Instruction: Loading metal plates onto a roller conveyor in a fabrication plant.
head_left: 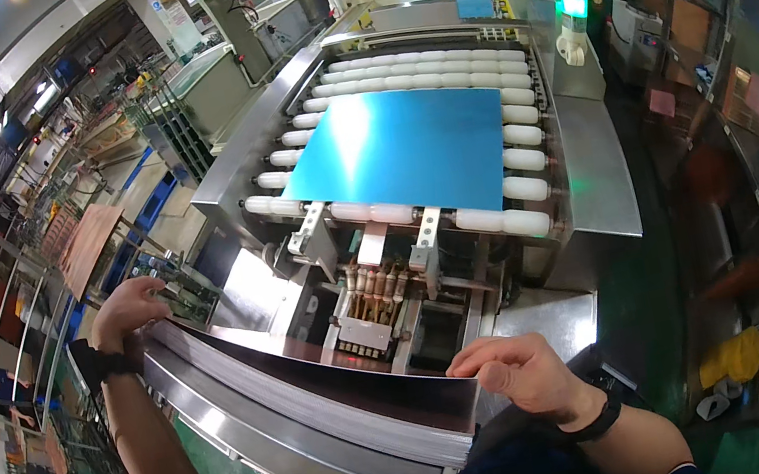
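Observation:
A stack of thin sheets (327, 398) stands on edge in a metal trough in front of me. The foremost one on the far side is a dark, shiny metal sheet (336, 364), tilted slightly away from the others. My left hand (130, 309) is curled at its left end, its fingertips partly hidden. At the opposite end my right hand (517, 373) grips the top corner, fingers over the edge and thumb bent in. Beyond them, a blue-filmed panel (404, 146) lies flat on the white rollers (375, 211) of a conveyor.
Metal brackets (426, 239) and a suction or pusher mechanism (371, 304) sit between the stack and the rollers. Steel side guards (594, 169) flank the conveyor. A signal lamp (573, 0) glows green at the right. Racks with boards (730, 94) line the right side; yellow gloves (731, 360) lie there.

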